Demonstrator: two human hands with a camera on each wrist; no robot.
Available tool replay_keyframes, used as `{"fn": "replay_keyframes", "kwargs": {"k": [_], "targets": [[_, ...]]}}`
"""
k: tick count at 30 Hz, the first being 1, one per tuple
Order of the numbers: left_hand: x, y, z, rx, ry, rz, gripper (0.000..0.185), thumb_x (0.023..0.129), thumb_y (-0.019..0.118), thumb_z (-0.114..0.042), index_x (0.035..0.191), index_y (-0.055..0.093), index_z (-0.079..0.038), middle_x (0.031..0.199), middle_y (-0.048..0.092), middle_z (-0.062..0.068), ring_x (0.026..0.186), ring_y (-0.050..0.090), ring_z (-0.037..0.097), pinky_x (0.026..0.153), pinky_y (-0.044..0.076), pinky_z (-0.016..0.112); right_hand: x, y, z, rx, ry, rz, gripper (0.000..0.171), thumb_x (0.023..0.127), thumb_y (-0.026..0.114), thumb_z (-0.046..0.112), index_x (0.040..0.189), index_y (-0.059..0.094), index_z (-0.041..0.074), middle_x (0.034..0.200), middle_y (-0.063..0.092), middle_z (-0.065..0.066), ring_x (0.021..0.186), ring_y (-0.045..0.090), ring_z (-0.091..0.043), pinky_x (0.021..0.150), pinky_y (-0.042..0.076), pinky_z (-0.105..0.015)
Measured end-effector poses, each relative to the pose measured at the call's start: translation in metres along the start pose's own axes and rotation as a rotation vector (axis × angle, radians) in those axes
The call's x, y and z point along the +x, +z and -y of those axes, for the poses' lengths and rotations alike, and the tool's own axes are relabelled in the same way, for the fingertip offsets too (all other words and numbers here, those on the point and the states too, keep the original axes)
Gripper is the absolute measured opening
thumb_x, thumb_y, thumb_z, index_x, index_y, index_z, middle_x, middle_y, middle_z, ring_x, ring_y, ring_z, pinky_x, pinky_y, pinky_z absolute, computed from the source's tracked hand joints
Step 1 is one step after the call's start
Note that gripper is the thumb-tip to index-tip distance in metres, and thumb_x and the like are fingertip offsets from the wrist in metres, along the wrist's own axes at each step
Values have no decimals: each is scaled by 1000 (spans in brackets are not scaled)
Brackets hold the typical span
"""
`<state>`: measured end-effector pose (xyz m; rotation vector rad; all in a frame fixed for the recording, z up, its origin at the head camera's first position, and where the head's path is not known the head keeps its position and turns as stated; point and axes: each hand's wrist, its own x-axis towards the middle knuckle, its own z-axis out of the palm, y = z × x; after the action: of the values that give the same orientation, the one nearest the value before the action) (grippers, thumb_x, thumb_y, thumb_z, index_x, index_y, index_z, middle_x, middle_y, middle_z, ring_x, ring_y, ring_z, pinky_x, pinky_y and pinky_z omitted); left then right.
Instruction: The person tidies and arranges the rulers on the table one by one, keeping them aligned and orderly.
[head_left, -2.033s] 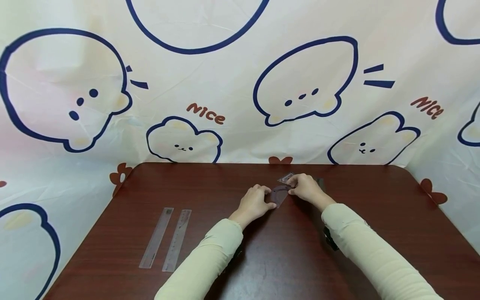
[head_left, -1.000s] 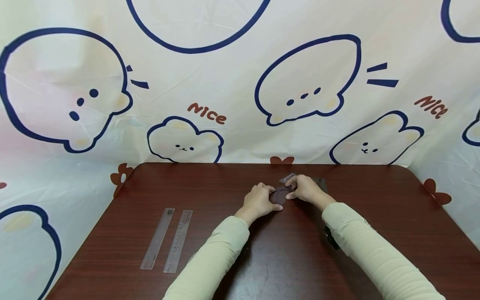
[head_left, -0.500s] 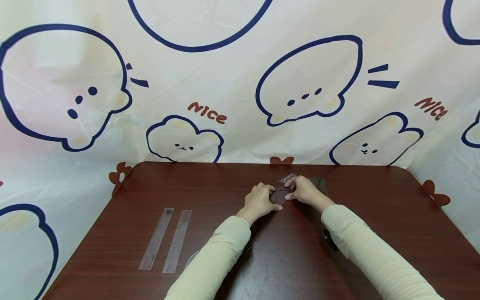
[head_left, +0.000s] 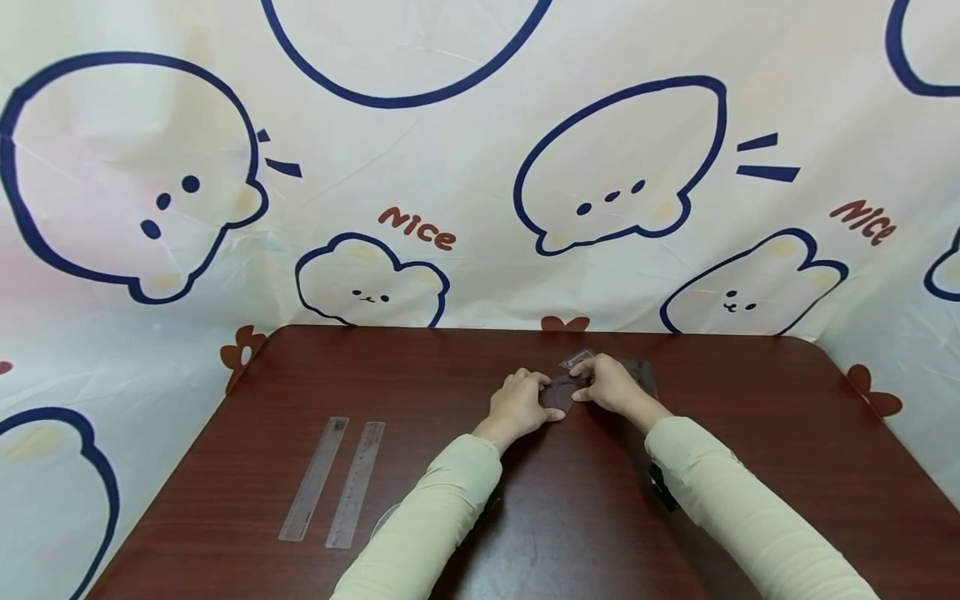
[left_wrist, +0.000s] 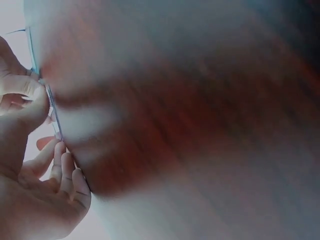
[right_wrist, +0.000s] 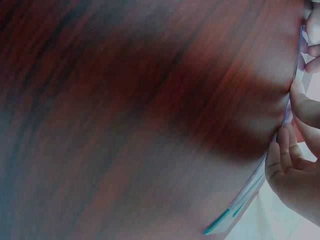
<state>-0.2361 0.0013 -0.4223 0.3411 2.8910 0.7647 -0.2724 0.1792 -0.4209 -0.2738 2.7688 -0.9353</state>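
Head view: left hand (head_left: 517, 407) & right hand (head_left: 611, 383) meet at far centre of tabletop (head_left: 675, 533); fingers of both curl on a clear protractor (head_left: 558, 392), pinching its edges; set square (head_left: 576, 359) just beyond; two rulers (head_left: 333, 481) lie near left.

- The head view looks forward and down from above the near edge of the table (head_left: 315, 367), taking in the whole top, both sleeves, and the printed cloth backdrop (head_left: 450, 150) filling the upper half of the frame.
- The left wrist view sits very close above the tabletop (left_wrist: 200, 125), blurred; fingers (left_wrist: 62, 172) show at the left edge of the frame.
- The right wrist view is equally close and blurred; fingers (right_wrist: 285, 160) crowd the right edge.
- All three share the wood surface and the clear plastic pieces (head_left: 558, 390) between the hands.
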Motion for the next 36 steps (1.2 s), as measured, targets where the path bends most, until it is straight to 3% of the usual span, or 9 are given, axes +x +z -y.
{"fn": "replay_keyframes", "kwargs": {"k": [10, 25, 31, 36], "targets": [[0, 1, -3, 6, -8, -7, 64, 79, 83, -44, 132, 62, -13, 116, 57, 6, 104, 52, 23, 82, 47, 40, 0, 2, -1, 17, 32, -30, 32, 86, 77, 3, 117, 69, -2, 118, 62, -22, 109, 58, -36, 91, 48, -48], [0, 2, -5, 18, -13, -11, 67, 78, 84, -45, 132, 61, -14, 119, 57, 7, 105, 52, 24, 82, 47, 41, -3, 3, 6, 83, 65, -32, 35, 85, 76, -2, 119, 68, -3, 115, 64, -20, 100, 58, -31, 86, 49, -44], [0, 3, -5, 23, -16, -11, 68, 77, 84, -45, 133, 61, -14, 119, 57, 7, 106, 52, 24, 83, 48, 41, 0, 0, 5, 108, 50, -20, 35, 82, 78, -1, 115, 70, -3, 113, 63, -24, 97, 59, -33, 82, 51, -41], [0, 2, -5, 12, -15, -8, 69, 77, 84, -45, 134, 60, -13, 122, 56, 7, 107, 51, 24, 83, 47, 41, 0, -4, 6, 126, 62, 10, 40, 83, 77, -1, 122, 67, -3, 121, 59, -27, 104, 60, -36, 84, 52, -41]]}}
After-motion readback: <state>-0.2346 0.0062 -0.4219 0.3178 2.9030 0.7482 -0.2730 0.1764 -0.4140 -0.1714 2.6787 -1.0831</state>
